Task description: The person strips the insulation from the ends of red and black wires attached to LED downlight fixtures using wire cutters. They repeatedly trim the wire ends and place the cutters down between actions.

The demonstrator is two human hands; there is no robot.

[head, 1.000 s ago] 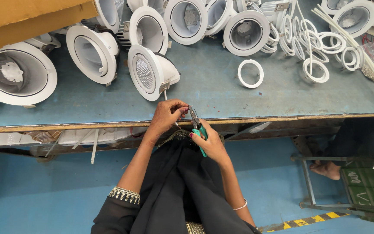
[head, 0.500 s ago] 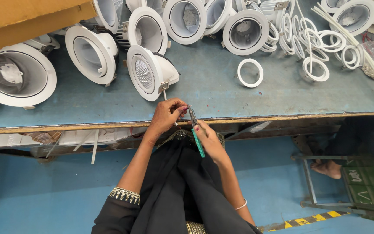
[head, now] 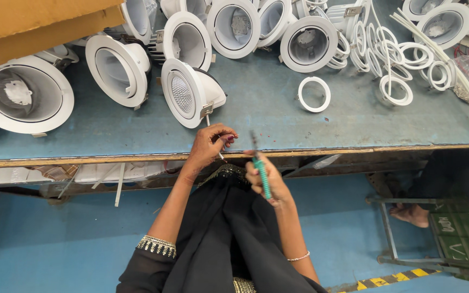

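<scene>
Both hands are working at the near edge of the counter [head: 299, 127] in the head view, the only view. The left hand [head: 210, 145] is curling its fingers together, pinching a thin wire [head: 213, 132] that is running up to the white downlight [head: 191, 92] lying tilted on its side just beyond the fingertips. The right hand [head: 264, 182] is closing in a fist around a green-handled tool [head: 260, 168], its dark tip pointing up toward the counter edge, just beside the left hand but apart from it.

Judging from this, the step in hand looks like work on the lamp's wire lead, with the tool raised and the wire not yet between its tips; bringing the two together would call for holding the wire taut and steady.

More white downlight housings are crowding the far side of the counter, and loose white rings [head: 314, 94] are lying to the right. A brown cardboard box [head: 39, 24], plain on its visible faces, is overhanging the upper left corner. A yellow-and-black striped strip [head: 392, 279] is marking the blue floor at lower right, near a green crate [head: 462, 239].
</scene>
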